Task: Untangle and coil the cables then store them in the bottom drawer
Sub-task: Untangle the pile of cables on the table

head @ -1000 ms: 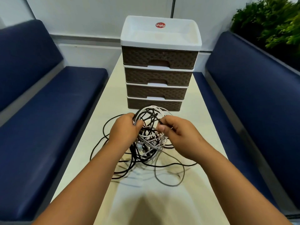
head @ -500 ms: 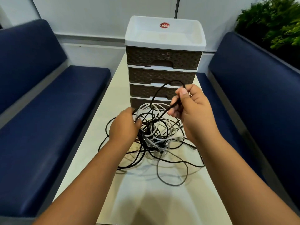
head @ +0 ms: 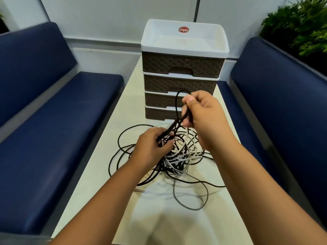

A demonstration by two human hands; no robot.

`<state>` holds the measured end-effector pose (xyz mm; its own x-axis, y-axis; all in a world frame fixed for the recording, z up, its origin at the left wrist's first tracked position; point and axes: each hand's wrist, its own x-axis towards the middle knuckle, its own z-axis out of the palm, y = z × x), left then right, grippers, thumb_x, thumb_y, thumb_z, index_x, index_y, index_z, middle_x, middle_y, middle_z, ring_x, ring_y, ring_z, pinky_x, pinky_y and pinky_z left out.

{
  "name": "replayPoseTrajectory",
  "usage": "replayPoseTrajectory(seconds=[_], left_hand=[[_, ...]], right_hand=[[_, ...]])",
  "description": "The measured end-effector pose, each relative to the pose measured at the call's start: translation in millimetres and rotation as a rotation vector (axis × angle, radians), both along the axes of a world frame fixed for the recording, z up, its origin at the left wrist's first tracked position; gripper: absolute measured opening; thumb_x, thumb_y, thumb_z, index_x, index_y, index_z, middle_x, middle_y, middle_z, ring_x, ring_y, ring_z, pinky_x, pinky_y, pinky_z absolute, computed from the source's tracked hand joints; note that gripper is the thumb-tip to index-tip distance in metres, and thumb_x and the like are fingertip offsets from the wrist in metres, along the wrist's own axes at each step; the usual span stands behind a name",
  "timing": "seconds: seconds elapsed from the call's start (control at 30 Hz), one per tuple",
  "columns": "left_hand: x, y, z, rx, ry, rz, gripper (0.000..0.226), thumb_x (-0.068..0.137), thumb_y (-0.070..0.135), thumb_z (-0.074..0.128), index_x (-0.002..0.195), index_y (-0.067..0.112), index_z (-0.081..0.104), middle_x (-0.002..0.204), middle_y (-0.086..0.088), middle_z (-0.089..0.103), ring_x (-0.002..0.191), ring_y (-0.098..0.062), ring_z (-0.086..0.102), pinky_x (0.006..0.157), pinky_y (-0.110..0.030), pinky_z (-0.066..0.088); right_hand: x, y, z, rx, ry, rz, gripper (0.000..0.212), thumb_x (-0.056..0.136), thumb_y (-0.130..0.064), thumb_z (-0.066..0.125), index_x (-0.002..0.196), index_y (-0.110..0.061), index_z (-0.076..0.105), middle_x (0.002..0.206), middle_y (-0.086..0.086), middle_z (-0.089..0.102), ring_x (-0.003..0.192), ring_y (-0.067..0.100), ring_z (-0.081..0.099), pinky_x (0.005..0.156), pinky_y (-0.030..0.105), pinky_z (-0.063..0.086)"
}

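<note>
A tangle of black, white and grey cables [head: 178, 160] lies on the cream table [head: 99, 183] in front of a four-drawer unit [head: 182, 68] with brown woven fronts. Its bottom drawer [head: 159, 114] is closed. My right hand [head: 205, 117] pinches a doubled loop of black cable [head: 177, 110] and holds it lifted above the pile. My left hand [head: 152, 145] grips the top of the tangle where that black cable runs down into it. Loose cable loops spread left and toward me on the table.
Blue padded benches [head: 53, 129] flank the narrow table on both sides. A green plant [head: 300, 32] stands behind the right bench. The drawer unit has a white tray top [head: 184, 39] and fills most of the table's far end.
My right hand went from the tangle up with a black cable loop, then stayed raised. My left hand shifted to grip the pile right under that loop.
</note>
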<state>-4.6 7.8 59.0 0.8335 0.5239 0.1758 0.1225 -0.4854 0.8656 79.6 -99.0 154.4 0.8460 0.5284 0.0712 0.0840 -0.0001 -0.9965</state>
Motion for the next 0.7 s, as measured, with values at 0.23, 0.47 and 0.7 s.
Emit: replayPoseTrajectory(seconds=[0.23,0.47,0.7], left_hand=[[1.5,16.5,8.1,0.087,0.176,-0.169,0.014,0.091,0.030,0.065,0.100,0.022,0.071,0.074,0.013,0.064,0.061,0.007,0.056,0.055,-0.013,0.038],[3.7,30.8,9.1,0.084,0.231,-0.033,0.016,0.097,0.032,0.054,0.099,0.025,0.068,0.082,0.006,0.069,0.074,-0.009,0.061,0.064,-0.022,0.046],[9.5,27.0,10.9,-0.047,0.195,0.139,0.014,0.093,0.022,0.060,0.081,0.024,0.066,0.074,0.008,0.066,0.060,-0.004,0.054,0.051,-0.022,0.034]], right_hand=[[9.8,-7.1,6.9,0.094,0.053,-0.099,0.022,0.104,-0.013,0.040,0.086,-0.013,0.054,0.058,0.000,0.046,0.044,0.008,0.032,0.041,0.015,0.031],[17.3,-18.1,-0.9,0.199,0.184,-0.127,0.024,0.105,-0.013,0.037,0.088,-0.012,0.054,0.052,-0.005,0.040,0.042,0.005,0.028,0.042,0.017,0.024],[11.3,-24.7,-9.6,0.239,0.130,-0.064,0.024,0.105,-0.016,0.038,0.090,-0.012,0.055,0.054,-0.007,0.038,0.049,0.007,0.030,0.048,0.017,0.028]])
